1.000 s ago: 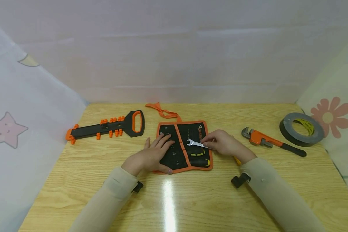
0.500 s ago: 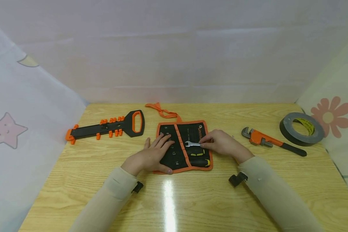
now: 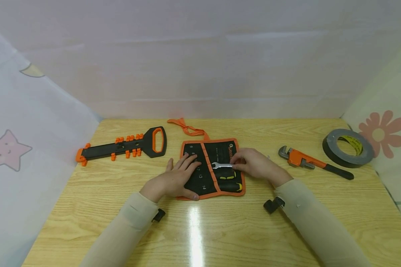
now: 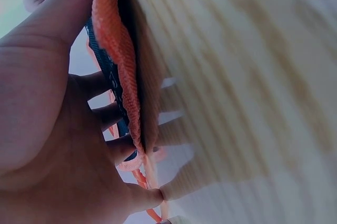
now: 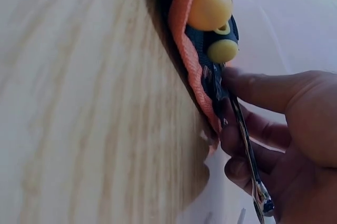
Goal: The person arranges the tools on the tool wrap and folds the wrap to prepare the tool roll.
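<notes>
A black tool pouch (image 3: 208, 150) with orange trim and printed size numbers lies spread on the table. My left hand (image 3: 175, 180) rests on its left half, fingers spread. My right hand (image 3: 255, 165) pinches a silver wrench (image 3: 222, 165) between thumb and fingers over the right half. The wrench's open-ended jaw points left, at the pouch's middle orange strip; whether it is inside a pocket I cannot tell. In the right wrist view the wrench shaft (image 5: 246, 145) runs along the fingers. Below it in the pouch are two black-and-yellow handles, one of them the lower handle (image 3: 230, 186).
A black holder with orange clips (image 3: 113, 148) lies to the left. An orange pipe wrench (image 3: 299, 158) and a roll of grey tape (image 3: 332, 148) lie to the right. The pouch's orange tie strap (image 3: 188, 129) trails behind it. Fabric walls bound the table's back and sides.
My right hand has shifted slightly left, bringing the wrench's open end left toward the orange strip, and the wrench now lies more level. My left hand has not moved.
</notes>
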The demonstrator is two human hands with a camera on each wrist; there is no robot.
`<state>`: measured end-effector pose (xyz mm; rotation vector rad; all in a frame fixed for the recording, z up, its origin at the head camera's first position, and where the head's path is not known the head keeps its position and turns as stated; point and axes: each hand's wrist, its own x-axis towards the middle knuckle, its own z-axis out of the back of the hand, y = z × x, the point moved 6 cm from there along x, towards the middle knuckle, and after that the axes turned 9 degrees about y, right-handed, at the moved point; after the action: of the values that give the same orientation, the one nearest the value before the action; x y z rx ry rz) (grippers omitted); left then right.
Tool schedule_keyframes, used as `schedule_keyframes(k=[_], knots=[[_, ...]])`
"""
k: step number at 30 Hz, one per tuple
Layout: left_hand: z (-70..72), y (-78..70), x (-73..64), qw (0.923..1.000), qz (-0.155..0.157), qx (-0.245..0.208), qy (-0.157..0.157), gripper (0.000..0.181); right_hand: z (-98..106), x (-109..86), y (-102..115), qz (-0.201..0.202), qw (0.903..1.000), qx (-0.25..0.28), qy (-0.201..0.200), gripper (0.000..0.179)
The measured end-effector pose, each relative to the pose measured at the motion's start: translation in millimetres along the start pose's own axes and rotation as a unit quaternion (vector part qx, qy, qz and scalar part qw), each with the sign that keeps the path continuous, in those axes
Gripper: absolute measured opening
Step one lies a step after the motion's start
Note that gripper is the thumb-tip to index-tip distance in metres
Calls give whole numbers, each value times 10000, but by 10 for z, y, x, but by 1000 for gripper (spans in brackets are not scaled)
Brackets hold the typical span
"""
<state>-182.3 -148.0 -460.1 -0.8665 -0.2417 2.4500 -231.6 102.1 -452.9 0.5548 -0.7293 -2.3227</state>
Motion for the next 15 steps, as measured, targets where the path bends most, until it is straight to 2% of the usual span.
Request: schedule_keyframes(k=[8,15], knots=[[-1,-4,2,10000,26,5,21,119,-5,17,20,434,9989,-138,150,15],[-6,-4,11,10000,41,27,51,119,-26,70,70,633,9976,-205,173,15]])
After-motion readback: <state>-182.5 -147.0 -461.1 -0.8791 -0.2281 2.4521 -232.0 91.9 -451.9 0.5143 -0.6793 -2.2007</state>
